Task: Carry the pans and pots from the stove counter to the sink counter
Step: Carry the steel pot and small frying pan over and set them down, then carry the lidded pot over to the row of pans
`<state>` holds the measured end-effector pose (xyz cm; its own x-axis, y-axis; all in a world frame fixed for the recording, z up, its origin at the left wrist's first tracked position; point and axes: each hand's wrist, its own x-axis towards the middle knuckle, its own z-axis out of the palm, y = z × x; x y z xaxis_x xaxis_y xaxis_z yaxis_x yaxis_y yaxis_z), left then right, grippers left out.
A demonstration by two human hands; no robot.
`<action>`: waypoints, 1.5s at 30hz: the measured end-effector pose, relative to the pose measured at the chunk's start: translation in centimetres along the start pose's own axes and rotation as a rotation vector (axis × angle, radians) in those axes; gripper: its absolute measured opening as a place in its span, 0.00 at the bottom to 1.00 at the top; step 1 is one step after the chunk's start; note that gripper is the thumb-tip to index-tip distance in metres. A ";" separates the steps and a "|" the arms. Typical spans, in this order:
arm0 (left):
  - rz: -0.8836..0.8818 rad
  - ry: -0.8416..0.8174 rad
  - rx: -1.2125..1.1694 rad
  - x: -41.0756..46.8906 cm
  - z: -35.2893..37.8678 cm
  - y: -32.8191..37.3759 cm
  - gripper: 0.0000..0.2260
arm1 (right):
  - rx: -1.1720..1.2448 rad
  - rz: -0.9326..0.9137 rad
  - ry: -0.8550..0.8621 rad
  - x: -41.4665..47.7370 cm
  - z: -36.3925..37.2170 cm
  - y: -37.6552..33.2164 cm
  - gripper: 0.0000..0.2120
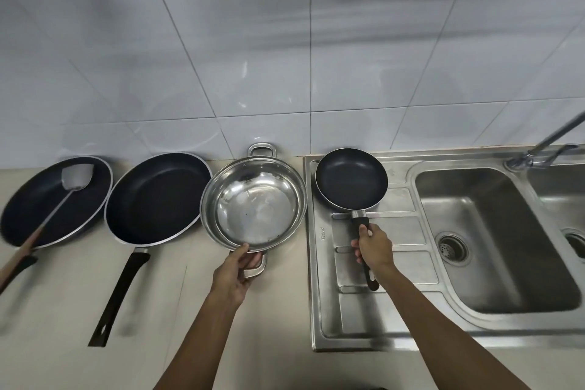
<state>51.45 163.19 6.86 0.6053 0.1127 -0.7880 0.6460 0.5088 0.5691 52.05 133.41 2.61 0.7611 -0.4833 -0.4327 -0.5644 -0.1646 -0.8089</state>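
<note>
From the head view, the right hand (373,247), arm stretched forward, has its fingers wrapped on the small pan (351,179) handle, setting it flat on the drainboard (386,320). The left hand (239,266) clamps the pot (253,203) handle, likely steadying it on the surface (57,310).

Along the wall the surface (63,310) is packed rim to rim by two dark pans (158,199), a steel pot (256,203) and a small pan (351,179) on the drainboard (395,310), leaving open room only nearer the front edge and in the sink basin (493,247).
</note>
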 end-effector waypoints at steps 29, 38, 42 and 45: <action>0.254 0.046 0.366 -6.1 -1.6 -9.9 0.18 | -0.214 -0.090 -0.159 -10.3 -5.0 7.4 0.11; 1.053 0.041 1.649 -13.5 1.5 -25.7 0.17 | -0.557 -0.603 -0.215 -16.0 -17.4 14.7 0.14; 1.174 -0.107 1.760 -18.4 7.6 -33.2 0.24 | -0.706 -0.787 -0.070 -18.2 -26.3 19.6 0.19; 1.278 -0.264 1.807 -22.2 13.0 -39.2 0.26 | -0.802 -0.796 0.068 -19.8 -33.8 23.2 0.23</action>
<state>18.74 129.63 5.05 0.8559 -0.5170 0.0160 -0.5016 -0.8221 0.2695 13.07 110.06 5.82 0.9904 -0.0367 0.1334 0.0118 -0.9385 -0.3452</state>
